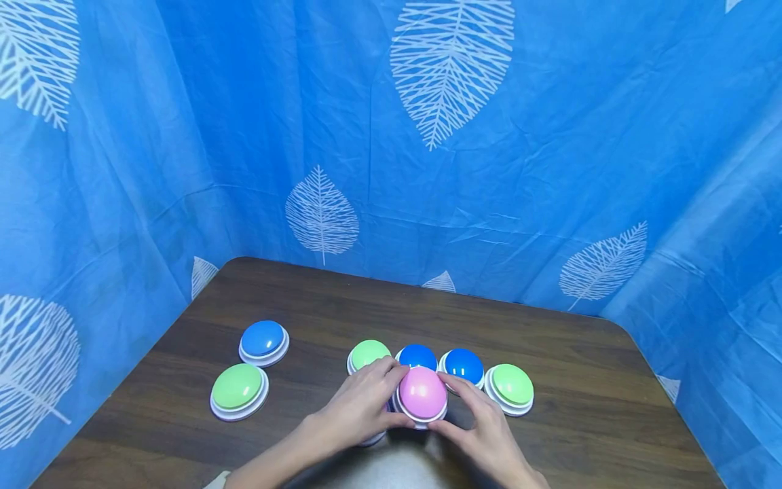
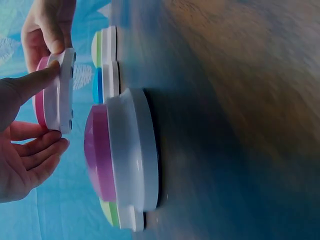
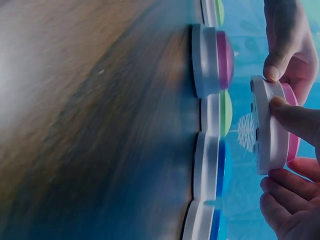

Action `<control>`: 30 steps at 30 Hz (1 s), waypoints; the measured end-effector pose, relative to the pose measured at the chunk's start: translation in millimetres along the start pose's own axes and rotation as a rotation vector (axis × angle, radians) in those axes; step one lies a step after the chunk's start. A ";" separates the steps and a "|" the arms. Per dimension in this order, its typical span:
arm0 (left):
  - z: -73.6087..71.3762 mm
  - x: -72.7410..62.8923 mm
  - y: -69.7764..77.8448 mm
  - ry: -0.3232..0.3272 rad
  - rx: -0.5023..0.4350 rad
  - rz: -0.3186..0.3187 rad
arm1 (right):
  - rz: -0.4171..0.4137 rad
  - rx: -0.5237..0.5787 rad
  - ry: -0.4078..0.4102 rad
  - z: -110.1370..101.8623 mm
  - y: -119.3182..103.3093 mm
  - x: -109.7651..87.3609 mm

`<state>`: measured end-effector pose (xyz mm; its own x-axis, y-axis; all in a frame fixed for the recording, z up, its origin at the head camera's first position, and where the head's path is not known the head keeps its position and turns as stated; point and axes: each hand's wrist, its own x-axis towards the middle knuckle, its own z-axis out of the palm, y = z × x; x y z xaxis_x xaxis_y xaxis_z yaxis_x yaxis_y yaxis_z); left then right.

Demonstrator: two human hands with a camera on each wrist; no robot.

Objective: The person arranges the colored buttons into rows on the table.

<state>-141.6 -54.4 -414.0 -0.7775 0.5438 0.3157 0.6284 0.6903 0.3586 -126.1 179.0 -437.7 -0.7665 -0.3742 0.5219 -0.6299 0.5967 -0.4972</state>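
Note:
Both hands hold a round push button with a pink dome and white base, raised off the table. My left hand grips its left side, thumb at the near edge. On the opposite side, my right hand pinches the base between thumb and fingers. In the right wrist view, small dark feet show on the underside of the lifted base. Below the left hand, a purple-pink button sits on the table, mostly hidden in the head view. Just behind the held button are two blue buttons.
On the wooden table, a green button stands behind the left hand and another green button right of the blue pair. Farther left are a blue button and a green button. Blue leaf-print curtains surround the table.

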 end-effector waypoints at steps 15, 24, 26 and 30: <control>21.1 11.7 11.1 -0.073 0.119 0.046 | 0.104 -0.066 -0.056 -7.1 15.3 -20.0; 27.2 11.3 9.8 -0.120 0.175 0.022 | 0.090 -0.080 -0.116 0.7 20.5 -22.3; 28.2 10.5 9.4 -0.122 0.194 0.026 | 0.093 -0.072 -0.136 1.7 20.4 -22.9; 29.4 8.9 9.0 -0.119 0.226 0.033 | 0.083 -0.065 -0.157 4.8 20.8 -23.3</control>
<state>-143.6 -29.3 -433.8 -0.7626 0.6107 0.2133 0.6425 0.7533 0.1400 -122.0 196.8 -463.5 -0.8288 -0.4252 0.3636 -0.5582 0.6728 -0.4855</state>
